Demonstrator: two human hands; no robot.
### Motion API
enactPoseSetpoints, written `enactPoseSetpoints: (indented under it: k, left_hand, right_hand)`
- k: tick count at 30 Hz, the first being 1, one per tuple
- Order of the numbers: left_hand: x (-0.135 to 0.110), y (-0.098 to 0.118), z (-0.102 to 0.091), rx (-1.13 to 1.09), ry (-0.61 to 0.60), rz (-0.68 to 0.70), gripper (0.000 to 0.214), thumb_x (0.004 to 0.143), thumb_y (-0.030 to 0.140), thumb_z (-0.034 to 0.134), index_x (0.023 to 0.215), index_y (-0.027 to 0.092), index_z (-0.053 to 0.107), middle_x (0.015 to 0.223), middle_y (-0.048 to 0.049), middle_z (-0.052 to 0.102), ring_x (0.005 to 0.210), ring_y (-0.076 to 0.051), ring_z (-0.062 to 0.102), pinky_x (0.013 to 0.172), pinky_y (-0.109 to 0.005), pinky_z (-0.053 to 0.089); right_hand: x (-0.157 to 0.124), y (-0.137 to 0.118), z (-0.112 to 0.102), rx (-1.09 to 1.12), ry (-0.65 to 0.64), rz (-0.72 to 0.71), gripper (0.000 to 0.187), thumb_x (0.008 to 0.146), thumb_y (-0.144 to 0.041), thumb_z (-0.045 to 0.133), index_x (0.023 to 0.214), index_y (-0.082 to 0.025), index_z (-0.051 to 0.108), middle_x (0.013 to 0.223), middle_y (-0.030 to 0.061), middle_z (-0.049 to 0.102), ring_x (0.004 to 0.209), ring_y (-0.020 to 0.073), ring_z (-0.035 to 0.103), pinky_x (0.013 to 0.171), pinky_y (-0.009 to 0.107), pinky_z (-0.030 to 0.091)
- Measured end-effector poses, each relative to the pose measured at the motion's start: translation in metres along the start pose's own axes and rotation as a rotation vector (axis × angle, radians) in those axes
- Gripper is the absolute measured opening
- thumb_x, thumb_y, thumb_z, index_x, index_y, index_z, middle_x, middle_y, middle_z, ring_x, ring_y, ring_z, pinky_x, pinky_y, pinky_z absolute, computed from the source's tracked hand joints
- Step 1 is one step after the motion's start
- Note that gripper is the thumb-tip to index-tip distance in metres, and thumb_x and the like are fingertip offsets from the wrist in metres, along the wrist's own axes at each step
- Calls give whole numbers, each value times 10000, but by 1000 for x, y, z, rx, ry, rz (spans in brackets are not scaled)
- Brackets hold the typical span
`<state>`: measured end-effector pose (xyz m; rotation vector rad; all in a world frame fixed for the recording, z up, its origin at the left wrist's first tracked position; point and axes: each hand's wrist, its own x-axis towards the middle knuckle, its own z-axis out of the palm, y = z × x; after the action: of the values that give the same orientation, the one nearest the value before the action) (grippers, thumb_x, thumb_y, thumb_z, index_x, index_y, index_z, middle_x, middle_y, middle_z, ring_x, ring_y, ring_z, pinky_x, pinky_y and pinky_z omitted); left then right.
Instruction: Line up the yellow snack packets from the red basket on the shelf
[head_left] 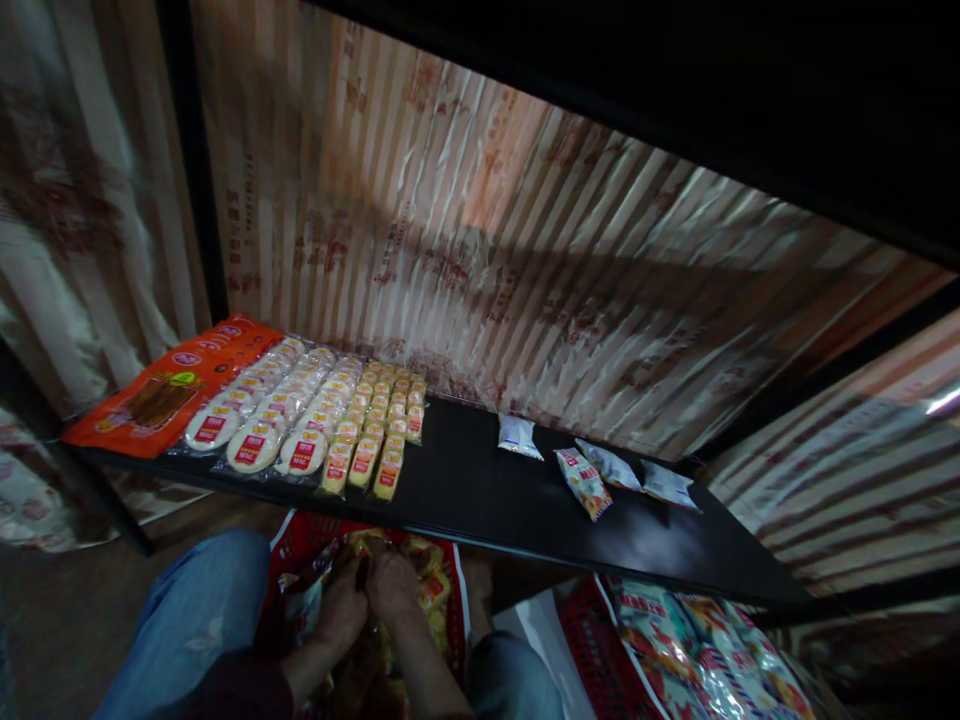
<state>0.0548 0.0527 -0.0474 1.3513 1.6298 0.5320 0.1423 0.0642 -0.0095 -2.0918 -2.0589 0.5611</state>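
Left hand (345,604) and right hand (392,582) sit close together over yellow-wrapped snacks (433,592) in a red basket (304,527); how closed either grip is, or on what, I cannot tell (fingertips hidden). The basket's near end is cut off.

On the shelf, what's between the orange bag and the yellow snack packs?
Three rows of round white snacks in clear wrappers lie between the orange bag and the yellow snack packs; the head view shows this.

Left hand (343,607) and right hand (391,582) among yellow packets (433,592) in a red basket (306,528) before a black shelf (459,470)
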Motion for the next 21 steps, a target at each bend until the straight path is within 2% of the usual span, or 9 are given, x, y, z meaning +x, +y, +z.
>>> enactPoseSetpoints:
  k: [3, 5, 11, 17, 21]
  left_hand:
    - [6, -5, -1, -105, 77, 30, 484, 656, -25, 403, 1059, 123, 627, 1259, -133, 611, 1241, -198, 511, 1095, -344, 320]
    - [8, -7, -1, -165, 80, 32, 438, 664, -2, 419, 1021, 129, 635, 1209, -128, 644, 1191, -206, 556, 1061, -345, 370]
    - [4, -4, 1, -237, 126, -10, 423, 715, 54, 421, 1099, 79, 596, 1224, -151, 624, 1149, -186, 580, 1032, -294, 395]
    - [-18, 5, -4, -238, 237, 125, 365, 721, 77, 410, 1013, 167, 611, 1118, -78, 655, 1098, -169, 587, 992, -336, 436]
    - [-39, 9, -3, -277, 293, 202, 362, 737, 106, 414, 1045, 179, 588, 1127, -83, 616, 1108, -183, 564, 1000, -381, 430]
  right_hand:
    - [2, 1, 5, 55, 87, -8, 354, 764, -73, 473, 1026, -144, 701, 899, 187, 734, 868, 308, 703, 783, 398, 500]
    - [2, 2, 8, 99, 106, 15, 361, 758, -93, 493, 1054, -162, 687, 941, 176, 728, 848, 294, 704, 746, 372, 505]
    - [-2, 1, 1, 256, 170, 20, 431, 740, -75, 497, 1124, -191, 654, 1042, 142, 698, 893, 250, 688, 781, 328, 505]
    - [-16, 2, -2, 482, 251, -36, 398, 754, -102, 488, 1108, -164, 658, 1094, 117, 690, 1034, 235, 644, 931, 357, 470]
    - [-31, 9, 2, 691, 297, 35, 333, 787, -217, 504, 1078, -181, 661, 1097, 88, 695, 1036, 213, 640, 958, 368, 456]
